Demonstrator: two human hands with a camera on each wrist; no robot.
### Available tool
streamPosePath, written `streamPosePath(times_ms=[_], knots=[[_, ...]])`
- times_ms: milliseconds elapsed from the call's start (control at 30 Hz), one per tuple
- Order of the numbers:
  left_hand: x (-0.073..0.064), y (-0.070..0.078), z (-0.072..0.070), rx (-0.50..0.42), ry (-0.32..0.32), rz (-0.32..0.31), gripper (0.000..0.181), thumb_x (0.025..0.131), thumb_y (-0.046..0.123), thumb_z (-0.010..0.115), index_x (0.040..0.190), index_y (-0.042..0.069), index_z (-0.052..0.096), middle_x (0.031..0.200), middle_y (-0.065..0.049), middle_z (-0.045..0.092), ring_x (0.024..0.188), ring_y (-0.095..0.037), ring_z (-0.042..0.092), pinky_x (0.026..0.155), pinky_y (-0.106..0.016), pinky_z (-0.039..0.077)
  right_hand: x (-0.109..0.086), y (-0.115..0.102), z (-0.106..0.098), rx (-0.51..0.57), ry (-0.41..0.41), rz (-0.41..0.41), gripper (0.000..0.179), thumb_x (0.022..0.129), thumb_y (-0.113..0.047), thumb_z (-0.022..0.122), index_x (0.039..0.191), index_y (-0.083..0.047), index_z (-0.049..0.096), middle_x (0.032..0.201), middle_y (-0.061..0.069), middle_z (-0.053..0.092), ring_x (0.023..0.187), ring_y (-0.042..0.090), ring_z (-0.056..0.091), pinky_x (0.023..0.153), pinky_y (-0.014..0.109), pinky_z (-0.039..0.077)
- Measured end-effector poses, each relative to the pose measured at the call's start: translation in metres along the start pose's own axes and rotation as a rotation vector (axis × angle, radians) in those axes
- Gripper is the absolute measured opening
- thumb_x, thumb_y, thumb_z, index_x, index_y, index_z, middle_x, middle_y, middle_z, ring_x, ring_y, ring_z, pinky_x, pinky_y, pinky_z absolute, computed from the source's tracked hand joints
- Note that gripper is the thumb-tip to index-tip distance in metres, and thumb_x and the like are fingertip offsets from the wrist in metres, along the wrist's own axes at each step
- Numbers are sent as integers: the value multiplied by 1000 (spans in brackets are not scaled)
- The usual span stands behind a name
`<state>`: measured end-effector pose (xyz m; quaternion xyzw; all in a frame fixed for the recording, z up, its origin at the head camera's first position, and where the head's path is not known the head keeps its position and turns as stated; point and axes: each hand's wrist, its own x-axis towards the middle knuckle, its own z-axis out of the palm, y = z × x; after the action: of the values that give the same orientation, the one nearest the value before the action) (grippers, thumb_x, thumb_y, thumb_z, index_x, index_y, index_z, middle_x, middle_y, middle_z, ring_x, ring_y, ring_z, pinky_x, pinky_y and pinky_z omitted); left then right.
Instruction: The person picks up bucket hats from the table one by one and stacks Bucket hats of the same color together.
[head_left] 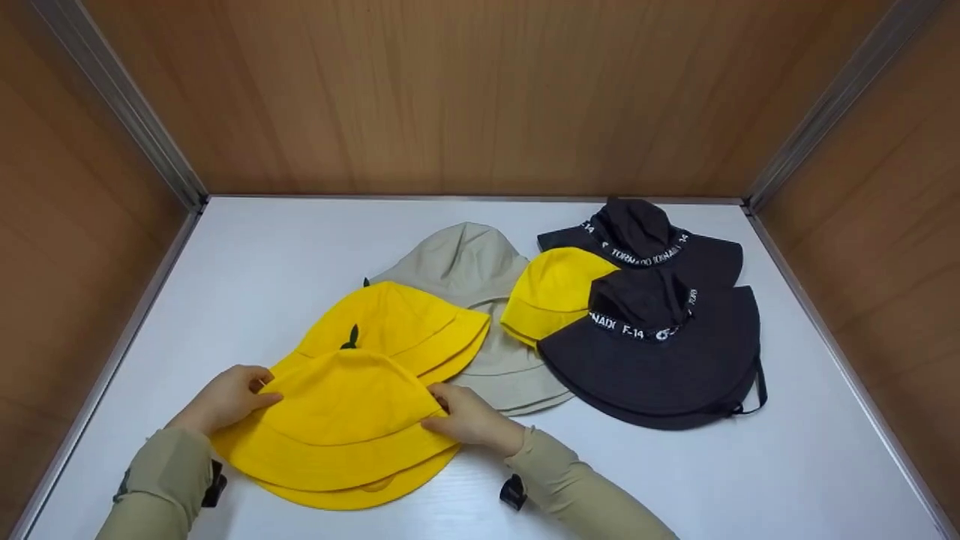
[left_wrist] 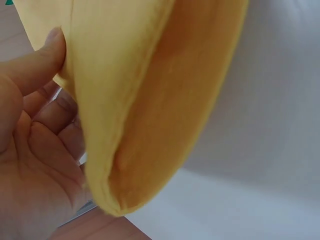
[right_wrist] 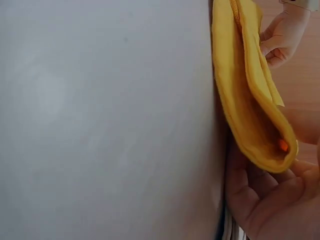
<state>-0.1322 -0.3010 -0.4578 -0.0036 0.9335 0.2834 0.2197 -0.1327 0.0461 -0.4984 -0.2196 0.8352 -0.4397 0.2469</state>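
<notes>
A: Where are we working?

B: On the white desk (head_left: pixel 300 247), with our front yellow hat (head_left: pixel 337 420) towards eight o'clock from the middle. It's folded flat, its two brim edges facing six o'clock, the lower peeping out below the upper.

A: And what should we keep clear of?

B: The grey hat (head_left: pixel 472 274), towards one o'clock, then the rear yellow hat (head_left: pixel 390 322) on top of it. Our front hat overlaps that one, so we'd best lift slightly before shifting, or we may drag the others along.

A: How are our hands set?

B: Our left hand (head_left: pixel 229 397) pinches the side at nine o'clock, thumb on top; our right hand (head_left: pixel 474 416) pinches the one near three. We should probably draw both evenly outward, so the cloth stays taut and the brim edges line up.

A: Anything small to watch?

B: The dark leaf (head_left: pixel 353 336) at twelve o'clock on the crown; we'd better not fold it under.
</notes>
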Motion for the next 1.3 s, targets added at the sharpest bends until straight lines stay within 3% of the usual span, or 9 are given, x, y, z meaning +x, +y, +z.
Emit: streamPosePath(times_ms=[400, 600, 900, 1133, 1300], knots=[[4, -7, 6, -26, 4, -34, 51, 92, 26, 62, 120, -15, 52, 118, -32, 53, 100, -38, 51, 94, -54, 41, 3, 0, 0, -23, -15, 44, 40, 87, -17, 67, 125, -7, 58, 118, 3, 63, 103, 9, 57, 92, 26, 46], [1, -10, 5, -25, 19, -21, 43, 92, 25, 62, 114, -12, 56, 111, -29, 57, 95, -35, 52, 90, -52, 43, 7, -4, 4, -120, -6, 46, 38, 86, -18, 69, 122, -8, 60, 114, 1, 64, 97, 8, 56, 90, 26, 46], [2, -12, 7, -24, 16, -39, 45, 92, 25, 62, 116, -13, 53, 114, -31, 55, 99, -38, 52, 92, -54, 43, 7, -9, 10, -309, 11, 10, 36, 84, -24, 71, 116, -10, 61, 106, 0, 67, 91, 8, 58, 84, 24, 47], [4, -8, 9, -40, -1, -72, 54, 93, 27, 60, 124, -16, 46, 122, -35, 49, 107, -44, 47, 98, -58, 38, 5, -9, 9, -314, -22, 27, 39, 86, -24, 69, 121, -11, 58, 111, 1, 65, 96, 9, 57, 88, 25, 46], [5, -7, 10, -35, 3, -61, 50, 93, 26, 60, 120, -15, 50, 120, -34, 51, 103, -42, 49, 97, -57, 39, 3, -5, 6, -258, -25, 30, 40, 85, -24, 70, 121, -10, 58, 111, 1, 65, 94, 9, 56, 88, 26, 46]])
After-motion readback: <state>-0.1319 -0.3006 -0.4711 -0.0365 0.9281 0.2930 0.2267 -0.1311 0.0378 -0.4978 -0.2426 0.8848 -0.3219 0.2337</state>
